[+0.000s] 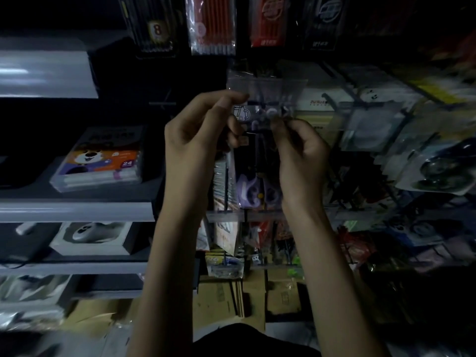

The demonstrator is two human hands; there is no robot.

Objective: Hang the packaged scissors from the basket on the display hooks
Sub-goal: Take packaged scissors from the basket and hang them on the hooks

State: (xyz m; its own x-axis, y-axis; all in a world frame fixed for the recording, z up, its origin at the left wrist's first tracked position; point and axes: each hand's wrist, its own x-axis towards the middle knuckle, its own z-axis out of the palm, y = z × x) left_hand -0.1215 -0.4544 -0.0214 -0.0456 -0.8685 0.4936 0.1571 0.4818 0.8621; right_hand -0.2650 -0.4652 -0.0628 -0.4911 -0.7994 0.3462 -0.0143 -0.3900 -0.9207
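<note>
Nearest the camera, a fold of dark cloth lay low between two bare forearms, which rose side by side and nearly upright into the dim light. The left hand [198,130] was bent at the wrist with its back to the camera. Its thumb and forefinger pinched the upper left edge of the packaged scissors [257,150], and the other fingers curled in behind the film. The right hand [301,148] sat a little lower and gripped the same pack at its right side, fingertips bunched against the plastic just under the header.

The pack hung between the two hands. It was a flat, glossy, clear sleeve with a crinkled top flap standing above the fingers and rounded lilac handles at the bottom, level with the wrists. A small pale round shape showed at the header, but blur hid whether the pack was on a hook.

Beyond the right hand, thin dark wire display hooks [360,105] carried clear bags and bulging blister packs [438,173]. Above both hands hung slim, shiny packs of pencils [212,24], red and black. Left of the left hand, a flat plastic box printed with a cartoon bear [103,158] lay on a smooth pale shelf [74,211]. Below the forearms, further back, were plain brown cardboard boxes [226,297].
</note>
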